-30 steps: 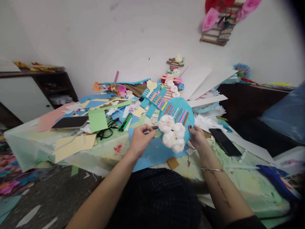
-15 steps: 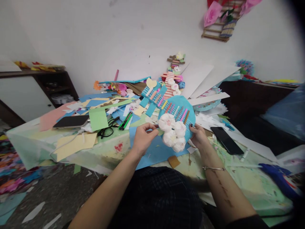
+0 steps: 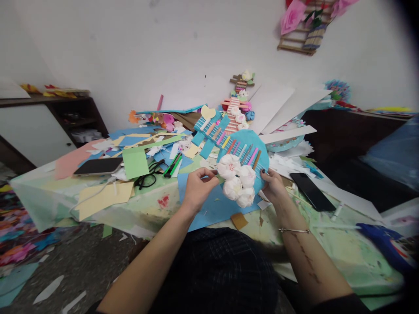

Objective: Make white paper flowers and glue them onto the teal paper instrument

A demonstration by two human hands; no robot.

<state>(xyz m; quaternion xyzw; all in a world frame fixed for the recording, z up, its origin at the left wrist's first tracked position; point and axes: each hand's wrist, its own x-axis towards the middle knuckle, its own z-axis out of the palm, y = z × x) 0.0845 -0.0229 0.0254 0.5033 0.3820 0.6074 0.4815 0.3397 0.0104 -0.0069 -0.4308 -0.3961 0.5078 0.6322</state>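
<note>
A turquoise guitar-shaped paper craft with coloured strips across its neck and body is held up in front of me, its neck pointing up and left. White paper flowers cluster on its lower part. My right hand grips the body's right edge, thumb on the front. At the flowers' left side my left hand is closed in a pinch on a small green paper leaf, mostly covered by fingers and petals. Under the craft lies a blue paper sheet.
To the left lie a green utility knife, black glasses, a green paper piece and a dark tablet-like device. A phone and a blue glue gun are on the right. Paper scraps pile behind.
My left hand has shifted very slightly right and up, closer in to the white flowers, so less of the green leaf shows. The right hand keeps its hold on the craft.
</note>
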